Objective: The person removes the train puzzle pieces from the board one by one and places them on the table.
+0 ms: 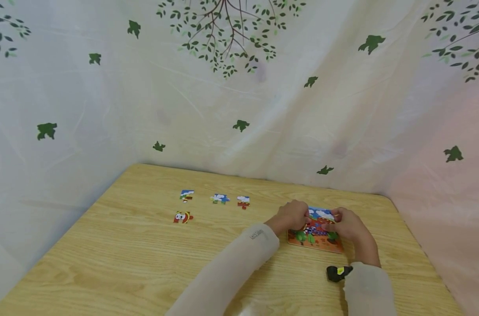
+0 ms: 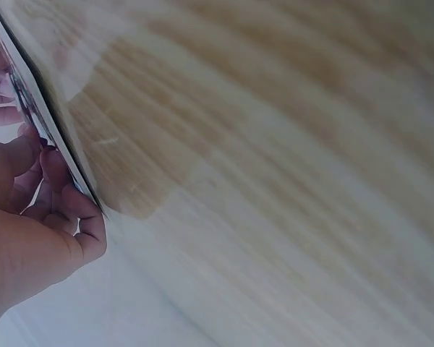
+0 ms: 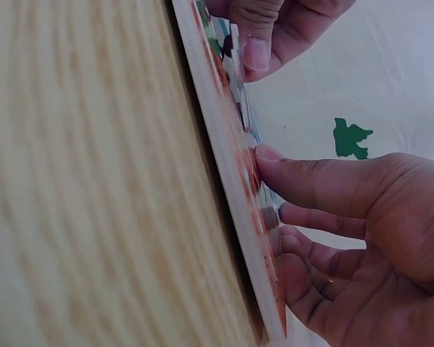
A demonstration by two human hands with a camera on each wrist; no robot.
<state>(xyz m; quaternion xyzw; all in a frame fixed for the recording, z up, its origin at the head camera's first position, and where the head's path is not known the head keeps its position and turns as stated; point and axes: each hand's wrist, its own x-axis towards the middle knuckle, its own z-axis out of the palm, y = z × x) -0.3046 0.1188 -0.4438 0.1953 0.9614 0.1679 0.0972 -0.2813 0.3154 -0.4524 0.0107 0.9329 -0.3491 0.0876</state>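
Note:
A jigsaw puzzle board with a colourful picture lies on the right part of the table. My left hand is at its left side, fingers bent. Seen from the right wrist, the left thumb pinches a puzzle piece that stands slightly tilted off the board surface. On the board's upper right, my right hand rests its thumb and fingertips on the picture. The right wrist view shows that thumb extended onto the puzzle, with the other fingers loosely bent against it. The left hand covers the board's left part.
Loose puzzle pieces lie left of the board: a blue one, a red and white one, a corner-like one and one with an eye. A black wrist device sits by the right sleeve. A printed curtain hangs behind the table.

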